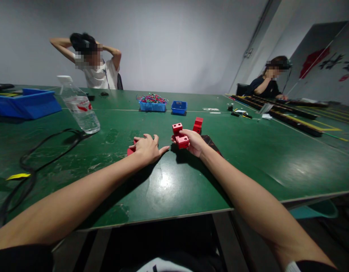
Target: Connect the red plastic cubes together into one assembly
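Note:
My right hand (pixel 193 142) is closed around a red block piece (pixel 182 142), made of joined cubes with round holes, held just above the green table (pixel 174 189). Behind that hand stands another red block piece (pixel 198 125). A dark flat item (pixel 210 142) lies partly hidden beside my right wrist. Off to the left, my left hand (pixel 148 148) is spread palm down, its thumb pointing right. Under its outer fingers a further red block piece (pixel 130 151) shows only in part; whether the fingers grip it is hidden.
A clear water bottle (pixel 83 111) leans at the left, near a black cable (pixel 35 158) and a large blue bin (pixel 27 104). Farther back are a blue tray of colourful small pieces (pixel 152 105) and a smaller blue tray (pixel 179 108). Two people sit across the table.

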